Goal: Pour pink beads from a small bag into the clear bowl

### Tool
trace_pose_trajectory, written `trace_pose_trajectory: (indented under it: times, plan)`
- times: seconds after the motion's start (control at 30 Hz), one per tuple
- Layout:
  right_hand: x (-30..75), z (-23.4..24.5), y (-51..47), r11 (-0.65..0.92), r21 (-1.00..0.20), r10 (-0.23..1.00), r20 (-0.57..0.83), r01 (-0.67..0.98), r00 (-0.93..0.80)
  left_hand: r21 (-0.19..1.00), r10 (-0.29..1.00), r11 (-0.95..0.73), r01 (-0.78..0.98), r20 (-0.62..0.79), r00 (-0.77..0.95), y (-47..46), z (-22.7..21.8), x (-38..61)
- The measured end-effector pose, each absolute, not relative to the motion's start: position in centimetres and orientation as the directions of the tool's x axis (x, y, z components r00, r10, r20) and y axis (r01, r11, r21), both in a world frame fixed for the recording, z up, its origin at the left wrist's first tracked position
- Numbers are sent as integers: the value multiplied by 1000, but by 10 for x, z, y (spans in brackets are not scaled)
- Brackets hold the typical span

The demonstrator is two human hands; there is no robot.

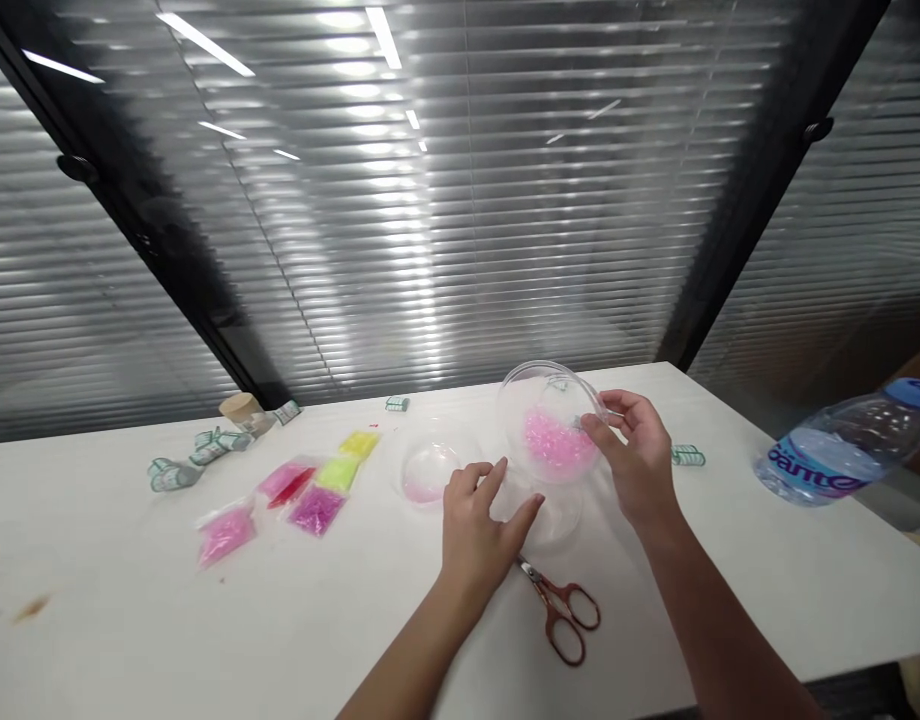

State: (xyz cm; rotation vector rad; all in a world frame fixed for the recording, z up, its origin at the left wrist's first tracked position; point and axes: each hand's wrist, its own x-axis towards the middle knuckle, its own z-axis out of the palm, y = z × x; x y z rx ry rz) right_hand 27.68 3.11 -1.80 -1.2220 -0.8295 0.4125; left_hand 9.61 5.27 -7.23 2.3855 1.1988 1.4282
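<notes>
Our right hand point(634, 452) pinches the clear plastic bowl point(511, 415) by its edge, maybe so the pink bits point(556, 442) stay in; our left hand point(476, 525) is spread, holding nothing.

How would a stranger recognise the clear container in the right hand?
Over the white table, find the right hand. Its fingers hold a round container showing bright pink pieces. Unlike the clear bowl to its left, standing flat, this one is tilted.

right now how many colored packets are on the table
6 visible, left of the left hand: pink packet at far left; second pink packet overlapping the red packet; purple packet in front of the lime packet; yellow packet farthest back. Overlaps could hide more.
</notes>
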Motion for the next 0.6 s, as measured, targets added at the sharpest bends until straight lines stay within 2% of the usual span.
trace_pose_trajectory:
  times: [0.6]
  plan:
    - [266,-13,23,370,-904,674,420,214,608,594,832,-527,608,507,225,50,-59,99]
